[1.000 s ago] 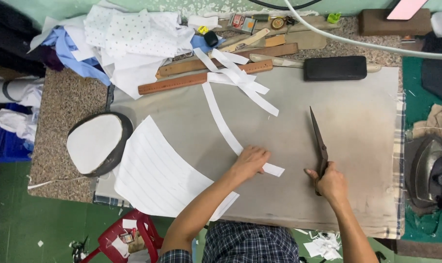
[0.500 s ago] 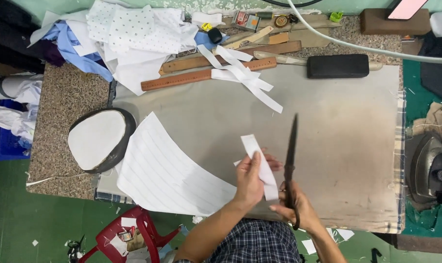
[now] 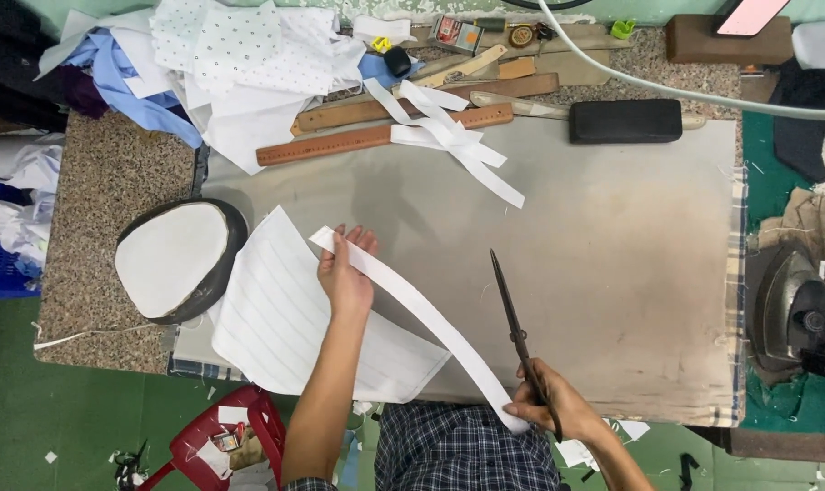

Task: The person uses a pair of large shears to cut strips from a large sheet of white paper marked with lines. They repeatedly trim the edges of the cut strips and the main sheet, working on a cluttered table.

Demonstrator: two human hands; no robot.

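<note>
My left hand (image 3: pixel 347 273) pinches the upper end of a long white fabric strip (image 3: pixel 421 314), which runs diagonally down to my right hand (image 3: pixel 553 405) at the table's near edge. My right hand grips black scissors (image 3: pixel 514 318) by the handles, blades together and pointing up and away over the grey cloth-covered table (image 3: pixel 612 273). The strip's lower end lies under my right fingers. A white striped fabric piece (image 3: pixel 285 318) rests under my left forearm.
A rounded white pad in a dark rim (image 3: pixel 176 259) sits at left. Wooden rulers (image 3: pixel 376 136), loose white strips (image 3: pixel 449 141), a black block (image 3: pixel 626 120) and piled fabrics (image 3: pixel 240 64) line the far edge. An iron (image 3: pixel 799 314) stands at right, a red stool (image 3: pixel 217 441) below.
The white strip, held short and upright before, is now stretched out diagonally. My left hand moved up and left with its end; my right hand with the scissors shifted down and right.
</note>
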